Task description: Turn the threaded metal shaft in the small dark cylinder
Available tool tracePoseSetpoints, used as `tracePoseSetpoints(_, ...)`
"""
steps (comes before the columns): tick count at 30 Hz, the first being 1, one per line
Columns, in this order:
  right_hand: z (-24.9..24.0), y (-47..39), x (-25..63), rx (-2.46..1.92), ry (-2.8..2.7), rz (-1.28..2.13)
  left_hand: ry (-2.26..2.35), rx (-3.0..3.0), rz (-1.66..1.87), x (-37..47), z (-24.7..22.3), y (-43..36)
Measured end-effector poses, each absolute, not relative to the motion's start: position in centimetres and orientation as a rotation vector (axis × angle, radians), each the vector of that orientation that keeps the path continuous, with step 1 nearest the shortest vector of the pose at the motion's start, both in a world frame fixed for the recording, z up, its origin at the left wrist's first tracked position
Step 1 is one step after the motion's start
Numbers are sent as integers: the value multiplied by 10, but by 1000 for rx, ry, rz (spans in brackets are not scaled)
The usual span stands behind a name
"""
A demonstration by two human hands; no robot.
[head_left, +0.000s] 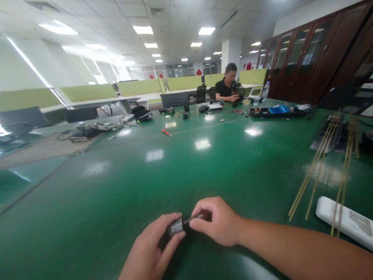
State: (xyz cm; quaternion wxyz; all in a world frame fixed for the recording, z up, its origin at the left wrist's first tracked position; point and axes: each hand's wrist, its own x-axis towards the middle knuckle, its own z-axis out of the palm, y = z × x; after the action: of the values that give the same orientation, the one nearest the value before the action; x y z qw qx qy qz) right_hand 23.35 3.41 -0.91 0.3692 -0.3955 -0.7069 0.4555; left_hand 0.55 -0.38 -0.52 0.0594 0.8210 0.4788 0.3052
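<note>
A short silver cylinder [176,227] with a black end piece sits between the thumb and fingers of my left hand [155,243]. From its black end runs a thin, dark, ridged shaft [197,219], pinched by the thumb and forefinger of my right hand [220,221]. The two pieces meet end to end, slightly tilted, low over the green table [131,190]. Whether they are fixed together I cannot tell. My right fingers hide part of the shaft.
Long thin sticks [313,167] and a white oblong object [346,219] lie at the right. An orange-handled screwdriver [166,132] lies farther back. Cables and a black bag [142,113] are back left. Across the table, a person [229,87] sits behind small black parts and a blue-filled tray [278,111].
</note>
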Motion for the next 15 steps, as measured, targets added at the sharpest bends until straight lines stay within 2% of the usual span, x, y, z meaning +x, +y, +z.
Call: tracePoseSetpoints(15,-8,34,234,-1024,-1807,1186,1466,2469,928,8,-2,-4)
